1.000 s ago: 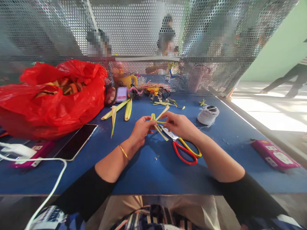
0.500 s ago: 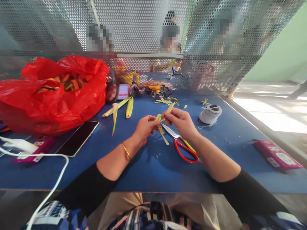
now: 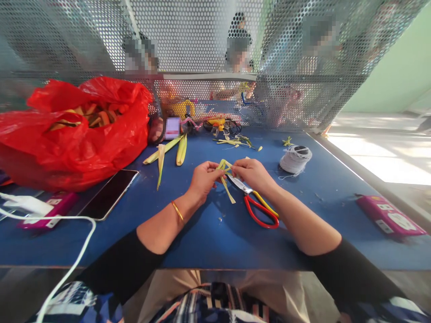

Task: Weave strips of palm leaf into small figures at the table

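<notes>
Between my hands is a pale green folded leaf strip [image 3: 223, 165], with one tail hanging down toward me. My left hand [image 3: 204, 178], a gold bangle at its wrist, pinches the strip from the left. From the right, my right hand [image 3: 251, 172] grips it with thumb and bent fingers; the fingertips partly hide the leaf. Scissors [image 3: 256, 211] with one red and one yellow handle lie under and beside my right hand, blades pointing up and left. More leaf pieces [image 3: 181, 150] lie on the blue table farther off at the left.
A large red plastic bag [image 3: 111, 143] of leaf-like pieces fills the left. A phone [image 3: 109, 195], white cable [image 3: 85, 244] and purple pack [image 3: 55, 211] lie near it. At right are a white string spool [image 3: 295, 160] and another purple pack [image 3: 389, 215]. A perforated metal screen [image 3: 195, 36] stands behind.
My right hand has turned over and drawn its end of the leaf strip in, so the tip that stuck up is mostly hidden now. My left hand stays nearly in place.
</notes>
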